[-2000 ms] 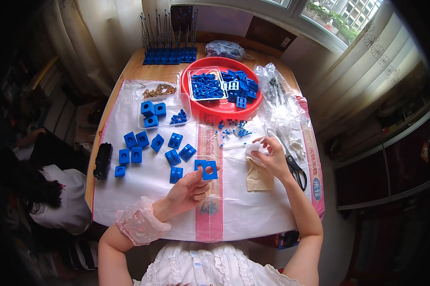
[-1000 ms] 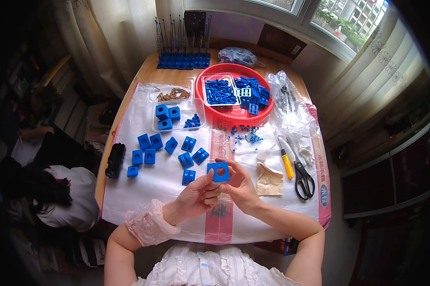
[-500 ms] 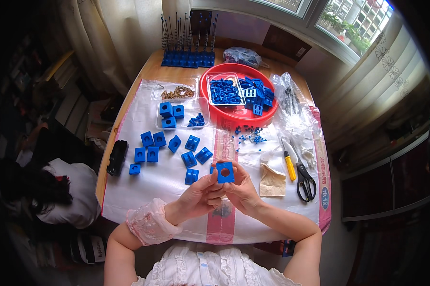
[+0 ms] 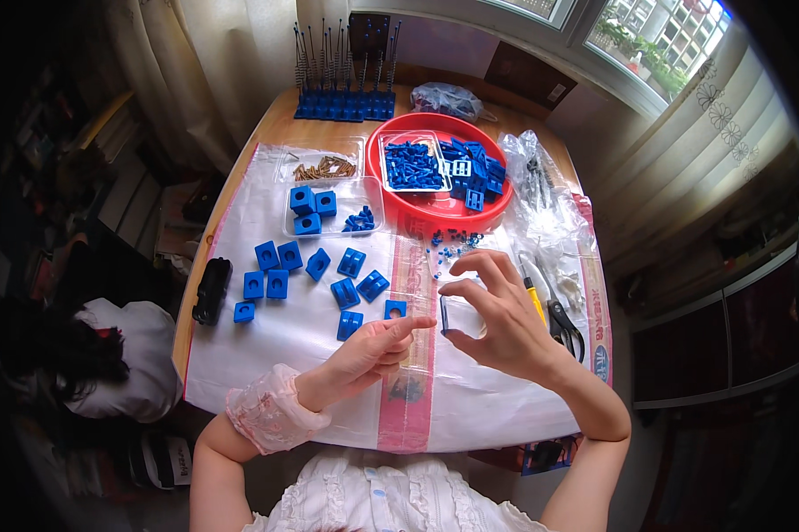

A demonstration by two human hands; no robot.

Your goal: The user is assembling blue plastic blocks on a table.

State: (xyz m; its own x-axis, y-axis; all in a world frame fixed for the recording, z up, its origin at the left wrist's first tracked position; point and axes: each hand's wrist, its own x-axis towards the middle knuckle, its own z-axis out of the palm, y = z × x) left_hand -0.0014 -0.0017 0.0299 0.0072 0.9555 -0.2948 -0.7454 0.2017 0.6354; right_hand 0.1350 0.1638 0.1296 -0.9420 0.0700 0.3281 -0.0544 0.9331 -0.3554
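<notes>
My right hand [image 4: 514, 324] pinches a thin blue plate [image 4: 444, 315] by its edges between thumb and fingers. The plate is turned edge-on, so its face does not show now. My left hand [image 4: 368, 355] points its index finger toward the plate, the fingertip close beside it; its other fingers are curled, with nothing visible in them. Just beyond the left hand lies a blue block with a round hole [image 4: 395, 309]. Several blue grooved blocks [image 4: 350, 324] and blue holed blocks [image 4: 277, 284] are spread to the left on the white sheet [image 4: 266, 372].
A red basin [image 4: 390, 199] holds blue parts. Clear trays [image 4: 373, 226] hold blocks and brass-coloured pins. Small parts [image 4: 452, 239] lie scattered beyond my right hand. A yellow-handled tool [image 4: 534, 299] and black scissors [image 4: 565, 328] are at right. A black case [image 4: 212, 291] sits left. A person [image 4: 129, 355] is at far left.
The blue plate, face-on between both hands before, is now edge-on in my right hand alone. My right hand has moved right and opened wider; my left hand has let go and extends its index finger.
</notes>
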